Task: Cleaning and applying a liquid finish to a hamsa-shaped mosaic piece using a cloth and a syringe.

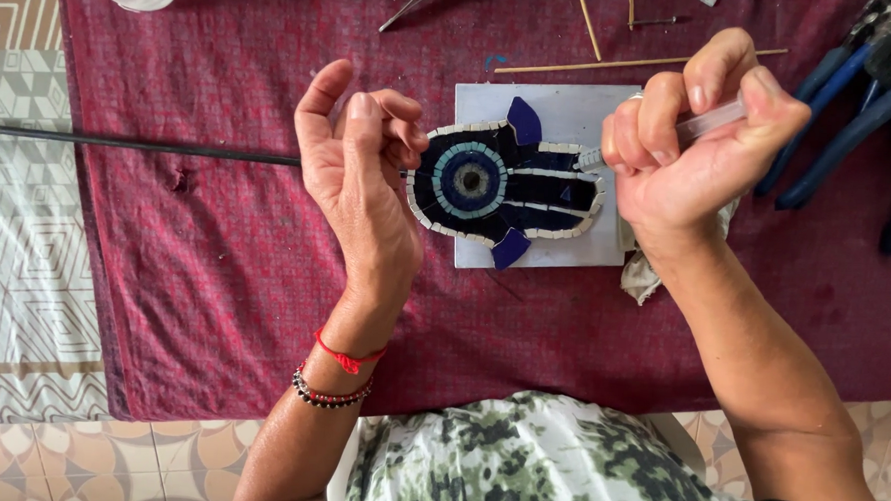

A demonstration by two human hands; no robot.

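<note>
Green-and-white patterned fabric of the person's shirt [526,464] fills the bottom edge, and both forearms rise from it toward a dark red woven cloth [214,270] spread over the table. On that cloth lies a pale grey square board [572,116], and on the board sits a hand-shaped mosaic piece of dark blue and white tiles with a round blue eye at its centre [499,183], between the two hands. At its left end the left hand [354,166] is held palm up, fingers loosely curled, with nothing visibly in it. At its right end the right hand [685,151] is closed around a clear plastic syringe-like tube [717,117], whose tip meets the white tile border. Blue-handled pliers [852,108] lie at the far right, thin wooden sticks [614,62] beyond the board.
</note>
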